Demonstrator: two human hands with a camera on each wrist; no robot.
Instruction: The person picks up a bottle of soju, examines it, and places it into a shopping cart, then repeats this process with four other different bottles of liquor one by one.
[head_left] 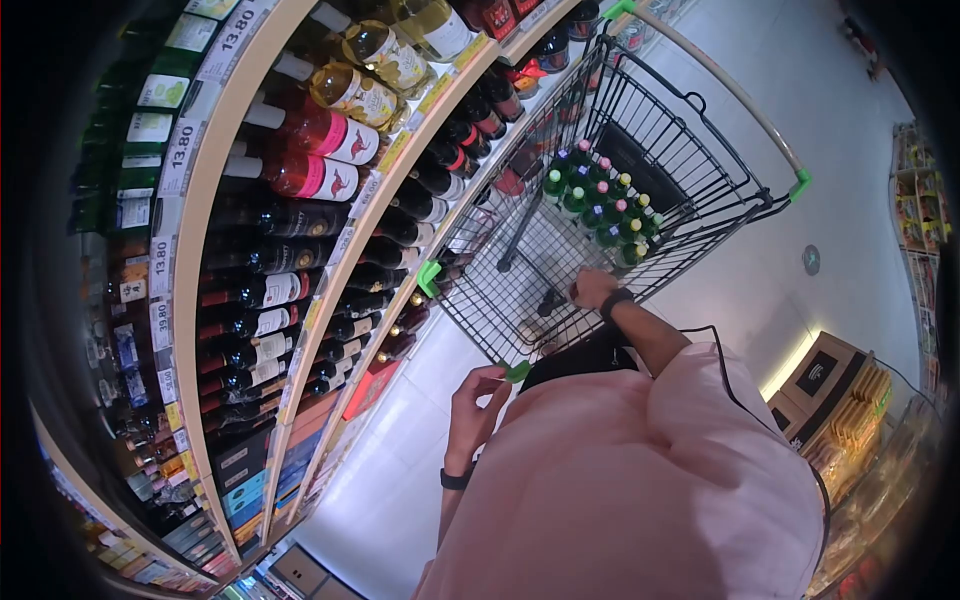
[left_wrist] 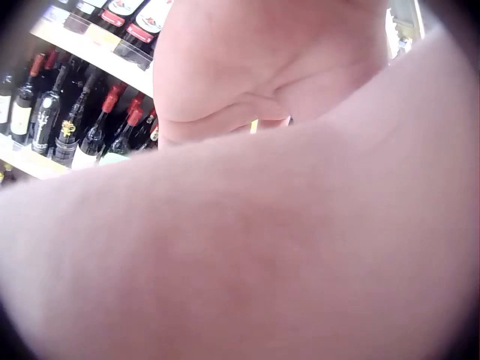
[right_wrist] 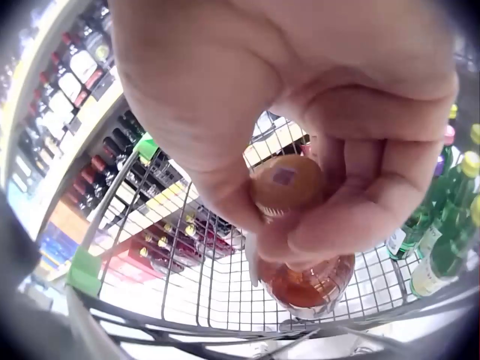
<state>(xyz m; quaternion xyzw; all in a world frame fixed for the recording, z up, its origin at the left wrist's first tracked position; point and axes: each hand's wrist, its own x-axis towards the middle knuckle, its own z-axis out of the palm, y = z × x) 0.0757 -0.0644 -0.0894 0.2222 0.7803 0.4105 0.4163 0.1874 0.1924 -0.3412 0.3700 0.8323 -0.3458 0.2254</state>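
In the head view, my right hand (head_left: 597,288) is over the near part of the shopping cart (head_left: 560,325). The right wrist view shows this hand (right_wrist: 300,142) gripping a bottle (right_wrist: 307,285) of amber-red liquid by its orange-yellow cap (right_wrist: 289,184), with the fingers and thumb curled round the top. My left hand (head_left: 474,412) is at the cart's near left corner, its thumb and forefinger pinching the green corner piece (head_left: 518,372). Only the palm and wrist of the left hand (left_wrist: 262,75) show in the left wrist view; its fingertips are hidden there.
Several green bottles (head_left: 605,205) with coloured caps stand in the cart's far part. Wine shelves (head_left: 330,230) run along the left, close to the cart's side. The handle bar (head_left: 730,85) is at the far end. A stand of yellow packets (head_left: 850,410) is at the right.
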